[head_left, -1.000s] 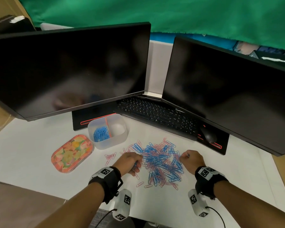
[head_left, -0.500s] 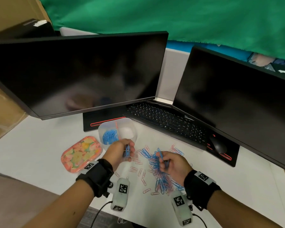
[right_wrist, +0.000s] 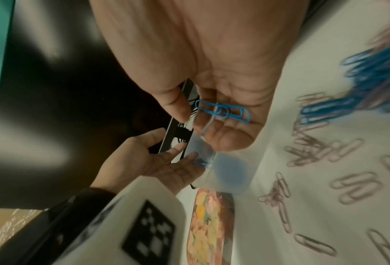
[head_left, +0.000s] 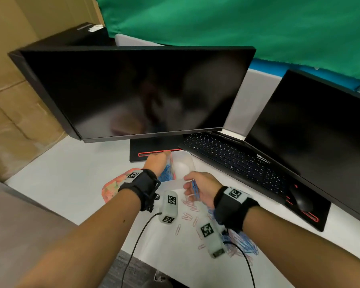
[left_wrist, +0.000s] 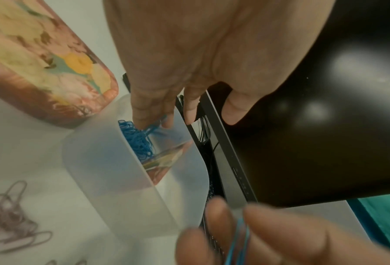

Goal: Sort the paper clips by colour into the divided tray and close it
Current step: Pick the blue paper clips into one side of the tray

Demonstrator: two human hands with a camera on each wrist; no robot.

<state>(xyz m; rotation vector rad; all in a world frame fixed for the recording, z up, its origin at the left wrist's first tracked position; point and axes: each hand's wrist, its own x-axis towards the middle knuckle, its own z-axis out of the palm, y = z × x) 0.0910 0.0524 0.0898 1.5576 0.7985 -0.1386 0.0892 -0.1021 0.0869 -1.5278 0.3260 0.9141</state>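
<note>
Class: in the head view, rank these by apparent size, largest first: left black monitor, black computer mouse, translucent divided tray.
1. Left black monitor.
2. Translucent divided tray, partly hidden by hands.
3. Black computer mouse, though near the tray's visible size.

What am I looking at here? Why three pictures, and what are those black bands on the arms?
No machine here: a person sorts paper clips with bare hands. The bands carry small cameras. One picture comes from a camera on the head, looking down; the other two look along each wrist at the fingers. On the white desk stands a frosted divided tray, its flowered lid beside it, with loose pink clips and blue clips scattered nearby. The left hand reaches into the compartment of blue clips. The right hand holds a few blue clips in a loose grip.
</note>
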